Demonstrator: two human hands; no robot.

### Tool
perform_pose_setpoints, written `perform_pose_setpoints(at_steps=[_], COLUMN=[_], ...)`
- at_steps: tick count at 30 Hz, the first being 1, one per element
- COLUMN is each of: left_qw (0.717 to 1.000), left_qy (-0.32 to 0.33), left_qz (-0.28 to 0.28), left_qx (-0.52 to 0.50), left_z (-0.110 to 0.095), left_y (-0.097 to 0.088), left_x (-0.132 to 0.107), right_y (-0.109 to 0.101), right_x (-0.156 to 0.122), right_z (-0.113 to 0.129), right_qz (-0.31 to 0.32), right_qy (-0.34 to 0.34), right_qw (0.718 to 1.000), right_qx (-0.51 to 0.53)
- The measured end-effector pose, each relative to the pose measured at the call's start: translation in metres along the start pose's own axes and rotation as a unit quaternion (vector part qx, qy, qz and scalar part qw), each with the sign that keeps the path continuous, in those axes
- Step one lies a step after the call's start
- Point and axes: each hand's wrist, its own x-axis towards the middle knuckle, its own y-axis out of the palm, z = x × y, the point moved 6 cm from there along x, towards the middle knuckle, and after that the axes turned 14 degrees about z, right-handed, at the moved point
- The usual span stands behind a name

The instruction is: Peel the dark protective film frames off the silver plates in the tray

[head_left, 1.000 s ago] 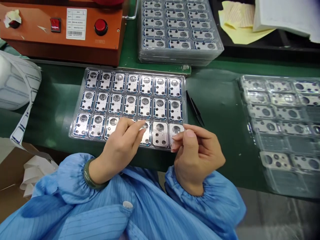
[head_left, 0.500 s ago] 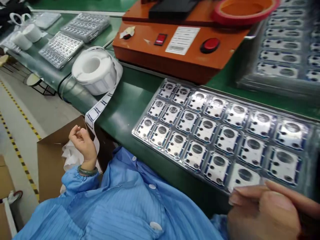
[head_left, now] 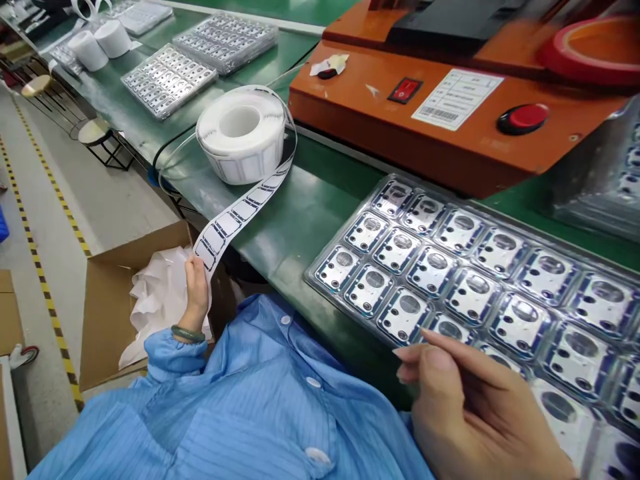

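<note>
My left hand (head_left: 196, 288) is low at the bench's left edge, fingers closed on the hanging label strip (head_left: 235, 217) that runs down from a white label roll (head_left: 241, 135). My right hand (head_left: 465, 407) rests at the near edge of a clear tray (head_left: 325, 283) filled with small metal parts in blue frames; thumb and fingers are pinched together, and what they hold is too small to name. Both arms wear blue striped sleeves, with a green bangle on the left wrist.
An orange machine (head_left: 450, 133) with a red button and a red switch stands behind the tray. An open cardboard box (head_left: 107, 300) with white liner scraps sits on the floor at left. More part trays (head_left: 167, 80) and white rolls lie far left along the green bench.
My view swung left from the tray to the bench's left end. My left hand left the tray, dropped beside the box, then rose and took hold of the label strip. My right hand stayed at the tray.
</note>
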Motion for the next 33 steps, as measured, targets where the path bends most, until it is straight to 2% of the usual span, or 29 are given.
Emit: perform_pose_setpoints(at_steps=[6,12,16,22,24,28,30,31,32,33], left_qw=[0.996,0.984,0.973,0.949,0.926,0.821,0.786,0.781,0.788,0.809], left_qy=[0.051,0.102,0.174,0.234,0.272,0.417,0.46,0.458,0.438,0.392], left_qz=[0.016,-0.028,-0.054,-0.105,-0.132,-0.225,-0.281,-0.317,-0.342,-0.361], left_qx=[0.075,0.143,0.14,0.186,0.225,0.319,0.304,0.283,0.265,0.246], left_z=[-0.021,-0.048,-0.064,-0.071,-0.077,-0.106,-0.124,-0.133,-0.143,-0.152], left_y=[0.006,-0.001,-0.008,-0.018,-0.02,-0.02,-0.026,-0.032,-0.039,-0.046], left_x=[-0.012,-0.018,-0.018,-0.022,-0.027,-0.052,-0.064,-0.068,-0.07,-0.069], right_y=[0.003,0.0,0.0,-0.002,-0.004,-0.005,-0.003,-0.002,-0.001,0.001], right_x=[0.001,-0.001,-0.003,-0.006,-0.006,-0.007,-0.008,-0.008,-0.009,-0.009], right_z=[-0.005,-0.006,-0.009,-0.01,-0.011,-0.009,-0.007,-0.006,-0.004,-0.002], right_qz=[0.004,-0.005,-0.006,-0.02,-0.021,-0.014,-0.009,-0.005,0.001,0.008], right_qy=[0.007,-0.015,-0.018,-0.048,-0.049,-0.063,-0.078,-0.088,-0.099,-0.106], right_qw=[1.0,1.0,1.0,0.999,0.999,0.998,0.997,0.996,0.995,0.994], right_qx=[-0.007,-0.01,-0.008,-0.005,0.0,0.008,0.017,0.021,0.023,0.019])
